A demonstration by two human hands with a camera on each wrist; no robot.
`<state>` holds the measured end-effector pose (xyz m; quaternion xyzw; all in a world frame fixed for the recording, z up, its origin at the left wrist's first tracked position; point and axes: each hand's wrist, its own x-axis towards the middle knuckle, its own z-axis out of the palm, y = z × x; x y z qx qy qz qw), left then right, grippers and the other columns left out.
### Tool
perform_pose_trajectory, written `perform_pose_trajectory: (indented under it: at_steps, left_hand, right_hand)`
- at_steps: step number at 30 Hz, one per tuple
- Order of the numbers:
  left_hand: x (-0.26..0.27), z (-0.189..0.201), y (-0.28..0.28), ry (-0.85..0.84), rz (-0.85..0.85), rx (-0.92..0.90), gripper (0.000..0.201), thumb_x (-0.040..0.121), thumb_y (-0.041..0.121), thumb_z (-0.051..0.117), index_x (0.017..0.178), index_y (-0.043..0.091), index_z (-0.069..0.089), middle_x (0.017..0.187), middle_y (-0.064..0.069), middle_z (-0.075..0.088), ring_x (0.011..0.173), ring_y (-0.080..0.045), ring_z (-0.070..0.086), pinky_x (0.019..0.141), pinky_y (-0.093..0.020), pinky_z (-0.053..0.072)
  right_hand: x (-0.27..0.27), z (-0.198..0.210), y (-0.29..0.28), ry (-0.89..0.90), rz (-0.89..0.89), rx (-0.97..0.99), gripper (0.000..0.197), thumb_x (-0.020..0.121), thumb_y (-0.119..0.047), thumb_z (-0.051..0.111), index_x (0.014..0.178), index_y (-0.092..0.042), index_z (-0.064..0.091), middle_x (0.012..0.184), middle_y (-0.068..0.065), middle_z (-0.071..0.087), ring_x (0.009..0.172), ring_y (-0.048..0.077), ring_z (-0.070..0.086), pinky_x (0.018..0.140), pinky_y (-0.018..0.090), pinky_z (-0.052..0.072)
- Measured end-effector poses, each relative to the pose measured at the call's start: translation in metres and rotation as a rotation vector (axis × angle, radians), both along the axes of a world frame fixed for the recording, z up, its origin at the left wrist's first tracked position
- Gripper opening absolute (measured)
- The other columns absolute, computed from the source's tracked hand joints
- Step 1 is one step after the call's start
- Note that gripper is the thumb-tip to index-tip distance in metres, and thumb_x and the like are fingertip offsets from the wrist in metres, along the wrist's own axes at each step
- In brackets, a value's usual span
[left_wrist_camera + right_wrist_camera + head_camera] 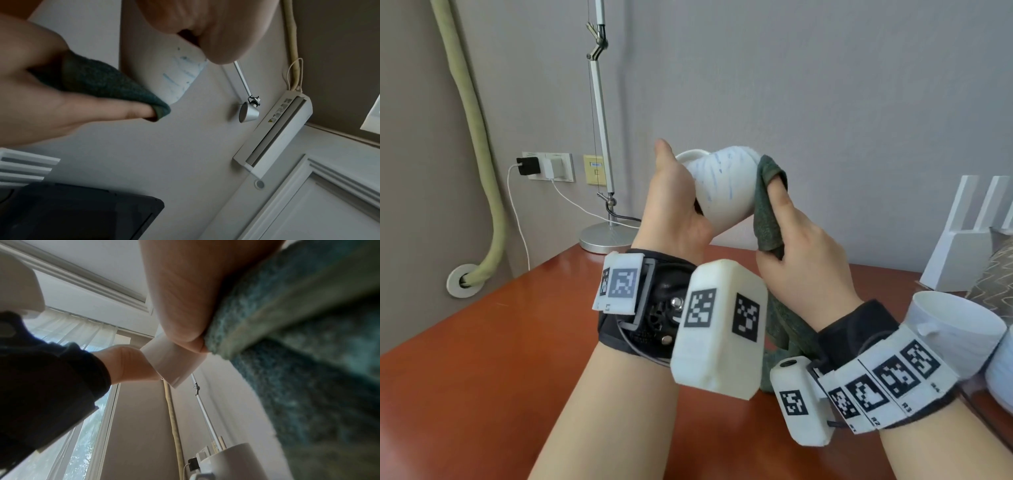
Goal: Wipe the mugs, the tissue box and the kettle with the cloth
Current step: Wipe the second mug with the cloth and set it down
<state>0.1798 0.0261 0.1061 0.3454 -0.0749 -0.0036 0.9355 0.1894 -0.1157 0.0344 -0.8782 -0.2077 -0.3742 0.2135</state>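
The left hand (674, 205) holds a white mug with blue streaks (722, 185) tipped on its side above the red-brown table (482, 342), rim toward the left and base toward the near right; its thumb stands up beside the rim, and the fingers curl round the far side, mostly hidden. The right hand (804, 246) grips a dark green cloth (768, 212), fingers closed round its bunched middle, with one fingertip tucked under the upper fold and pressing it against the mug's right side. The left wrist view shows the same contact: cloth (107, 84) touching the mug (176, 76). The cloth's loose end hangs down between the two wrists. A second white mug (955, 329) stands upright on the table at the right, just beside the right wrist.
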Motion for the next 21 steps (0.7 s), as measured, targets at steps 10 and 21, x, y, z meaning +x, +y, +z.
perform_pose_trajectory:
  at_steps: [10, 21]
  left_hand:
    - [0.002, 0.001, 0.002, 0.006, 0.013, 0.028, 0.068, 0.1, 0.061, 0.024, 0.118, -0.001, 0.047, 0.102, -0.022, 0.065, 0.084, -0.033, 0.068, 0.06, -0.045, 0.06]
    - [0.001, 0.004, 0.016, -0.035, 0.021, -0.045, 0.071, 0.1, 0.061, 0.018, 0.098, -0.002, 0.051, 0.087, -0.022, 0.068, 0.079, -0.035, 0.069, 0.059, -0.046, 0.059]
  right_hand:
    - [-0.002, -0.003, 0.008, -0.071, 0.056, -0.043, 0.083, 0.079, -0.011, 0.061, 0.142, -0.038, 0.014, 0.088, 0.004, 0.053, 0.059, 0.03, 0.05, 0.046, 0.023, 0.025]
    - [-0.006, -0.003, 0.012, -0.061, 0.053, -0.06, 0.079, 0.08, -0.014, 0.054, 0.147, -0.033, 0.016, 0.091, 0.004, 0.053, 0.06, 0.029, 0.051, 0.049, 0.028, 0.034]
